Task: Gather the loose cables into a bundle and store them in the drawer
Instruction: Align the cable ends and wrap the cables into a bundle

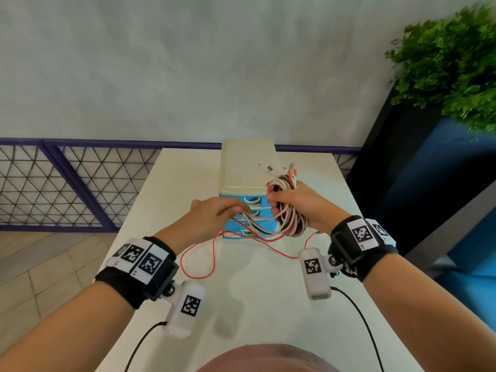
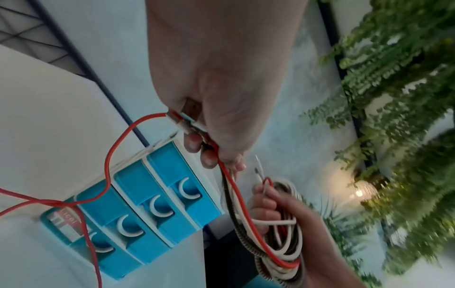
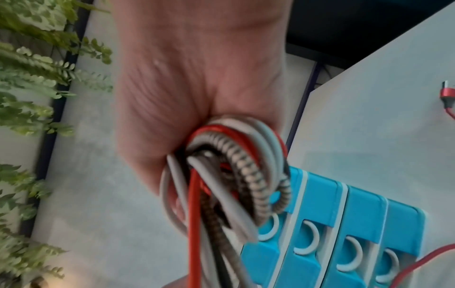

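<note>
A coil of white, red and braided cables point(image 1: 288, 210) point(image 3: 236, 175) hangs in front of the blue drawer unit point(image 1: 248, 208), gripped by my right hand point(image 1: 292, 205). My left hand point(image 1: 217, 213) point(image 2: 216, 140) pinches the strands running left out of the coil, with a plug end point(image 2: 179, 118) in its palm. A red cable point(image 1: 198, 259) point(image 2: 108, 161) trails from that hand in loops over the white table point(image 1: 268, 304). The unit's blue drawers point(image 2: 152, 206) point(image 3: 344, 224) are all closed.
The drawer unit has a cream top point(image 1: 247, 162) and stands at the middle of the table's far side. A red plug point(image 3: 446, 93) lies on the table near it. A dark planter with green foliage point(image 1: 451, 65) rises to the right; a purple mesh railing point(image 1: 67, 183) runs behind.
</note>
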Action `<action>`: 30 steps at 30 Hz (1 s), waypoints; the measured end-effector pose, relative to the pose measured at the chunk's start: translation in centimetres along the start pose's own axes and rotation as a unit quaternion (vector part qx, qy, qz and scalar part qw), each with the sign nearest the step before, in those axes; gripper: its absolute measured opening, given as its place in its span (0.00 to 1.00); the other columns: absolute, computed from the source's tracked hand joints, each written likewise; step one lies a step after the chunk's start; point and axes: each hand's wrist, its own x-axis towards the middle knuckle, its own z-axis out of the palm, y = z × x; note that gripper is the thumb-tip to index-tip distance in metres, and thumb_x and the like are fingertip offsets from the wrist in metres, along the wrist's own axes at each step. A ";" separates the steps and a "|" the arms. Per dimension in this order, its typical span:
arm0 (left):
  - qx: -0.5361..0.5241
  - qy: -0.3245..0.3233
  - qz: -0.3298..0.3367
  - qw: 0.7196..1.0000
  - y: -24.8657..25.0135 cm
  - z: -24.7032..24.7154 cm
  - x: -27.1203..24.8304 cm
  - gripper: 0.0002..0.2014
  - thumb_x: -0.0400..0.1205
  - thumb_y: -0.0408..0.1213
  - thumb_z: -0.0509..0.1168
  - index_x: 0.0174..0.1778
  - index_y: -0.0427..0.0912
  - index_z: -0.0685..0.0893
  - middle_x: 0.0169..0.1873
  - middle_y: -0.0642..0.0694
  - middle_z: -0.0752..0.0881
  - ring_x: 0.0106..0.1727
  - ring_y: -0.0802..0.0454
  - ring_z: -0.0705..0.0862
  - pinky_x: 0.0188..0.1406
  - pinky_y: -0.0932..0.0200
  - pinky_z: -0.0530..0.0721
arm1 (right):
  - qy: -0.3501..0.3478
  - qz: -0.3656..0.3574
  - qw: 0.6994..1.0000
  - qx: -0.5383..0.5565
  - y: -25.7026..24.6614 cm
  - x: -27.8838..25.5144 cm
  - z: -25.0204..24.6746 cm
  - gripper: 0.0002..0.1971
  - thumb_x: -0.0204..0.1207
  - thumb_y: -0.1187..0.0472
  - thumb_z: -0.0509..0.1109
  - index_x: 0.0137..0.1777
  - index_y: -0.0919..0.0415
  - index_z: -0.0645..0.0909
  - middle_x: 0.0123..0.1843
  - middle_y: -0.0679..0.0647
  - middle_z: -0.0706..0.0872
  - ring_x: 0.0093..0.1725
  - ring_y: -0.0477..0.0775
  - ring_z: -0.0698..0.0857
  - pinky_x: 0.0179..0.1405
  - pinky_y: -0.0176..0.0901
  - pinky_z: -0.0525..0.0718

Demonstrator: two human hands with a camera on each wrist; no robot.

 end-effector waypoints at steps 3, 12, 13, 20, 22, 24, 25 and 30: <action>-0.157 -0.008 0.007 0.988 -0.8 -0.6 -0.2 0.17 0.87 0.37 0.56 0.44 0.64 0.85 0.43 0.69 0.87 0.47 0.69 0.82 0.60 0.54 0.78 | 0.122 -0.021 0.992 0.038 0.5 0.5 -0.8 0.08 0.79 0.66 0.69 0.37 0.63 0.80 0.31 0.60 0.83 0.29 0.54 0.83 0.37 0.47 0.85; -0.061 -0.211 0.060 0.974 1.7 -1.6 -0.6 0.12 0.85 0.42 0.60 0.47 0.63 0.87 0.42 0.66 0.87 0.47 0.65 0.82 0.58 0.62 0.76 | -0.026 0.040 0.994 0.101 0.7 -0.4 0.2 0.07 0.81 0.64 0.68 0.42 0.64 0.83 0.39 0.61 0.87 0.39 0.57 0.88 0.49 0.53 0.88; -0.007 -0.212 0.062 0.975 2.0 -1.7 -0.5 0.11 0.84 0.45 0.61 0.47 0.66 0.86 0.43 0.64 0.87 0.49 0.62 0.82 0.62 0.59 0.73 | -0.051 0.049 0.994 0.082 0.5 -0.7 0.4 0.05 0.81 0.64 0.68 0.47 0.66 0.82 0.40 0.61 0.87 0.41 0.57 0.90 0.45 0.49 0.90; -0.081 -0.139 0.036 0.986 2.6 -1.5 0.0 0.14 0.79 0.41 0.69 0.44 0.54 0.67 0.41 0.59 0.86 0.42 0.65 0.80 0.51 0.60 0.79 | -0.129 0.070 0.989 -0.002 -0.3 -0.9 1.0 0.15 0.80 0.60 0.70 0.62 0.68 0.81 0.55 0.69 0.89 0.54 0.65 0.89 0.58 0.59 0.87; -0.123 -0.133 0.033 0.983 2.6 -1.5 -0.1 0.16 0.78 0.39 0.69 0.43 0.52 0.64 0.42 0.52 0.86 0.41 0.54 0.81 0.50 0.44 0.81 | -0.143 0.065 0.987 -0.026 -0.5 -0.9 1.3 0.17 0.79 0.58 0.71 0.63 0.67 0.81 0.56 0.72 0.87 0.54 0.67 0.88 0.62 0.61 0.85; -0.155 -0.123 0.043 0.979 2.7 -1.6 0.0 0.16 0.78 0.35 0.69 0.43 0.48 0.63 0.40 0.47 0.82 0.39 0.53 0.80 0.48 0.39 0.82 | -0.185 0.055 0.981 -0.026 -0.6 -1.2 1.7 0.16 0.80 0.59 0.70 0.65 0.66 0.79 0.56 0.70 0.86 0.54 0.65 0.88 0.59 0.55 0.86; -0.172 -0.120 0.046 0.977 2.8 -1.7 0.0 0.16 0.79 0.33 0.68 0.44 0.46 0.63 0.39 0.45 0.80 0.39 0.53 0.80 0.47 0.39 0.82 | -0.207 0.052 0.977 -0.010 -0.6 -1.4 2.0 0.15 0.81 0.60 0.68 0.65 0.65 0.78 0.57 0.70 0.85 0.55 0.65 0.87 0.58 0.53 0.87; -0.185 -0.098 0.037 0.977 2.5 -1.8 0.3 0.18 0.77 0.34 0.70 0.45 0.43 0.64 0.37 0.48 0.80 0.37 0.55 0.77 0.40 0.44 0.81 | -0.241 0.072 0.963 0.101 -0.6 -1.9 3.2 0.14 0.77 0.58 0.68 0.60 0.63 0.79 0.55 0.71 0.82 0.51 0.61 0.90 0.49 0.47 0.89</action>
